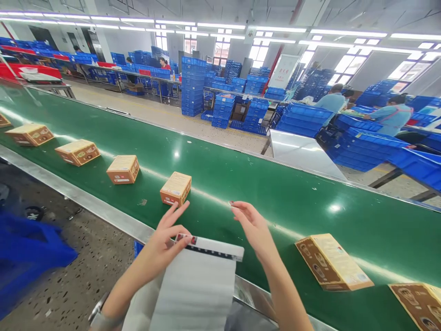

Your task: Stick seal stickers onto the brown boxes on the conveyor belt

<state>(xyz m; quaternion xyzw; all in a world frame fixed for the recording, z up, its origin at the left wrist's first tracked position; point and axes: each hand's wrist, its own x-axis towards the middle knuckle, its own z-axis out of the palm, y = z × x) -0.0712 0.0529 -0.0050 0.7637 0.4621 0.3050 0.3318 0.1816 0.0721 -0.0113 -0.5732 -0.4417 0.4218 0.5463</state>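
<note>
Lots of print, but I can hardly read any of it.
On the white board (284, 71) at the back I see big red Chinese writing with smaller red lines under it, all too fuzzy for me. The boxes (124, 169) have tiny print on top, and some have white labels (120, 181) on one end, too small to read. The sheet (215, 248) has red and black marks along its edge that I can't make out.

Stacked blue crates (192, 87), white sign (283, 72) with red lettering, workers (392, 116) in light blue
</note>
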